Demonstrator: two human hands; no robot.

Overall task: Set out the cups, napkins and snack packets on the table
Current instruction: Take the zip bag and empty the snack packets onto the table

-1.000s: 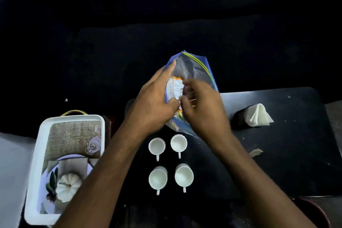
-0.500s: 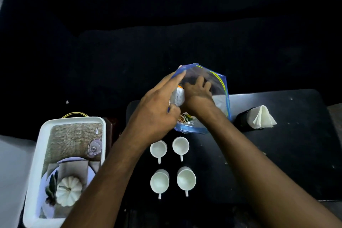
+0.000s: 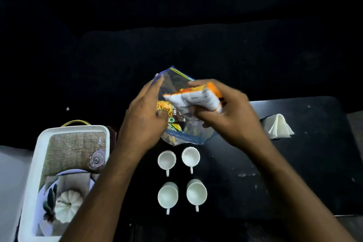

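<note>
Snack packet (image 3: 196, 98), orange-white, pinched in my right hand (image 3: 231, 116) above the zip bag (image 3: 184, 133) my left hand (image 3: 145, 118) grips at 12 o'clock of the cups (image 3: 167, 160); risk: bag sags, knocks cups.

Half a second ago the right hand (image 3: 233, 116) was deep inside the clear zip bag (image 3: 188, 133). Now it is out of the bag and held above it, and it grips an orange and white snack packet (image 3: 196, 98) that was inside the bag before. The packet looks blurry. The left hand (image 3: 145, 116) held the side of the bag before and it holds it now too, but the bag's mouth has been pulled wider, so the other packets (image 3: 172, 112) inside show more.
</note>
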